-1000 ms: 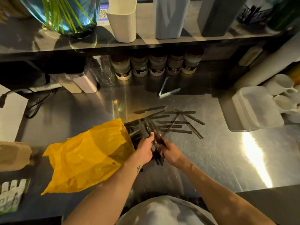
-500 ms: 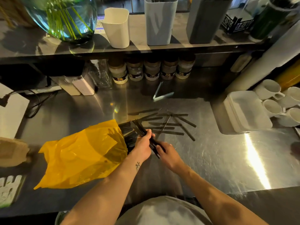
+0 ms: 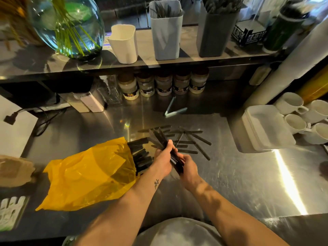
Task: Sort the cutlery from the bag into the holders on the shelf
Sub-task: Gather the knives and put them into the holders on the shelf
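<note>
The bag [image 3: 88, 173] lies on its side, so cutlery [image 3: 140, 155] spills out. The left hand [image 3: 162, 161] grips a bunch [image 3: 160, 137]; the right hand [image 3: 189, 167] holds its low end (maybe to square it up). More pieces [image 3: 198, 139] lie loose beside. The counter [image 3: 239, 183] is shiny metal, with holders [image 3: 166, 38] on the shelf [image 3: 195, 59] above.

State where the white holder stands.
Head view, upper centre: the white holder stands on the shelf, between the glass vase and the pale grey holder.

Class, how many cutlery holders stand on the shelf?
3, side by side: the white holder left, the light grey holder in the middle, the dark grey holder right. More may stand beyond the frame.
</note>
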`<state>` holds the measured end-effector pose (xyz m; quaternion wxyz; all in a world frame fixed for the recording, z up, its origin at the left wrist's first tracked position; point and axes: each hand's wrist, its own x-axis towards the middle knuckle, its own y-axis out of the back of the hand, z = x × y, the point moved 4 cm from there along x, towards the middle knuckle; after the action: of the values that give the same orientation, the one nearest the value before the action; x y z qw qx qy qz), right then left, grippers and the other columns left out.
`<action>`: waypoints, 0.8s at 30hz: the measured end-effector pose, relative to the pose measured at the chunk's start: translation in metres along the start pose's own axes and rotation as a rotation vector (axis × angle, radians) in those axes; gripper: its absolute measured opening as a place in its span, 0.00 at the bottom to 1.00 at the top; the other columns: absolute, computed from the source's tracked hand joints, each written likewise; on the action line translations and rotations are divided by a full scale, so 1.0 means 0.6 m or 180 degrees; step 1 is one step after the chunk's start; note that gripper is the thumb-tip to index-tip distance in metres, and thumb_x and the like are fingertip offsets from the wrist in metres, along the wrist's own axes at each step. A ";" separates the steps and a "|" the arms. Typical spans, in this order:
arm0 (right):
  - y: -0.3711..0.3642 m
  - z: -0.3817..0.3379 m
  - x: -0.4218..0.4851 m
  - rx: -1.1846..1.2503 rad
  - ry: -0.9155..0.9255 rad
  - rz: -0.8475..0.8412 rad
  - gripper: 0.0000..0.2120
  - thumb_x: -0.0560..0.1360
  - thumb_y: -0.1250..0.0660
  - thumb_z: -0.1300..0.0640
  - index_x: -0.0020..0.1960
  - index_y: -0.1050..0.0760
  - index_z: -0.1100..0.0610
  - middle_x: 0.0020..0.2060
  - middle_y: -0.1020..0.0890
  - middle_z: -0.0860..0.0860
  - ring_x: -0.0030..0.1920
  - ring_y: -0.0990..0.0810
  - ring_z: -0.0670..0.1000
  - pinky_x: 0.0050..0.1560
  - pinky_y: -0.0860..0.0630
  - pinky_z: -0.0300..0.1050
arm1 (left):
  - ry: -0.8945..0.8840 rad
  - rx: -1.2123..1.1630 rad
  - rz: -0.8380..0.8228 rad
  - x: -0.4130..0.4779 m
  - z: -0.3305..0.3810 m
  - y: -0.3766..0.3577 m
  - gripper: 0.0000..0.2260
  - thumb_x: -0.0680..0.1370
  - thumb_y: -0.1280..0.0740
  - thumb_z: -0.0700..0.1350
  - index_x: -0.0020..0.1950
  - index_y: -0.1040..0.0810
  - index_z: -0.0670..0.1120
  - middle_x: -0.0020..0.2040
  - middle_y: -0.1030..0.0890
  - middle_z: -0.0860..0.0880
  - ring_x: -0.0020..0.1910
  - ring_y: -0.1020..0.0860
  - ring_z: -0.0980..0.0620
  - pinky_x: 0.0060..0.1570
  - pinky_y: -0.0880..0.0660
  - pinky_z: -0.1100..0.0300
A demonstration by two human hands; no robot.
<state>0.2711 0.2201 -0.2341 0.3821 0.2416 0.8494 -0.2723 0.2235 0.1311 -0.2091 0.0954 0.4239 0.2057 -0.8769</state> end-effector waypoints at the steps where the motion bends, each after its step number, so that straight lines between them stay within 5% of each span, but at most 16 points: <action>1: -0.009 -0.006 -0.005 0.0024 -0.0069 -0.0093 0.11 0.81 0.40 0.61 0.52 0.20 0.64 0.50 0.16 0.62 0.51 0.17 0.58 0.53 0.20 0.51 | -0.0057 0.0118 0.0092 -0.007 -0.003 -0.004 0.10 0.81 0.30 0.45 0.43 0.23 0.42 0.34 0.22 0.47 0.35 0.21 0.50 0.43 0.21 0.53; 7: -0.017 -0.020 -0.018 -0.0448 -0.0103 -0.0103 0.20 0.85 0.44 0.48 0.56 0.19 0.61 0.55 0.16 0.62 0.56 0.17 0.60 0.62 0.22 0.59 | -0.0317 0.0725 0.0256 -0.030 0.001 -0.012 0.18 0.76 0.26 0.56 0.48 0.21 0.41 0.41 0.18 0.44 0.43 0.17 0.44 0.51 0.18 0.46; 10: -0.017 -0.034 -0.029 -0.1038 0.0011 -0.0322 0.23 0.85 0.45 0.41 0.58 0.19 0.56 0.54 0.15 0.58 0.54 0.15 0.57 0.52 0.19 0.54 | -0.0447 0.1057 0.0232 -0.047 0.019 -0.024 0.18 0.76 0.26 0.57 0.45 0.23 0.43 0.40 0.18 0.44 0.43 0.16 0.45 0.42 0.18 0.50; 14: -0.025 -0.108 -0.063 -0.1436 0.0536 -0.0805 0.24 0.86 0.50 0.43 0.59 0.18 0.51 0.47 0.12 0.48 0.48 0.15 0.46 0.51 0.22 0.43 | -0.0690 0.1352 -0.0036 -0.069 0.045 -0.042 0.09 0.78 0.27 0.49 0.50 0.21 0.45 0.42 0.15 0.45 0.39 0.17 0.48 0.34 0.20 0.57; 16: -0.035 -0.161 -0.077 -0.1520 0.0803 -0.0951 0.22 0.86 0.47 0.43 0.55 0.18 0.53 0.44 0.13 0.51 0.42 0.15 0.46 0.43 0.22 0.40 | -0.0758 0.1612 -0.0170 -0.081 0.057 -0.052 0.09 0.79 0.28 0.46 0.55 0.23 0.45 0.42 0.17 0.45 0.35 0.21 0.51 0.27 0.26 0.63; 21: -0.066 -0.252 -0.085 -0.2462 0.1286 -0.1324 0.20 0.77 0.28 0.44 0.57 0.19 0.60 0.47 0.14 0.56 0.45 0.15 0.51 0.41 0.21 0.44 | -0.0836 0.2423 -0.0840 -0.086 0.073 -0.089 0.18 0.77 0.30 0.35 0.65 0.30 0.41 0.39 0.21 0.45 0.24 0.29 0.59 0.22 0.33 0.64; 24: -0.082 -0.278 -0.083 -0.2715 0.1493 -0.1339 0.14 0.73 0.22 0.52 0.55 0.18 0.57 0.46 0.13 0.53 0.46 0.14 0.49 0.46 0.17 0.43 | -0.1158 0.2941 -0.1159 -0.101 0.090 -0.114 0.14 0.77 0.31 0.34 0.58 0.24 0.49 0.43 0.18 0.42 0.34 0.21 0.49 0.34 0.23 0.56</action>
<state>0.1838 0.2821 -0.0882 0.1834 -0.0565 0.9775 0.0880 0.1997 0.1682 -0.1122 -0.2211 0.2202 -0.1518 -0.9379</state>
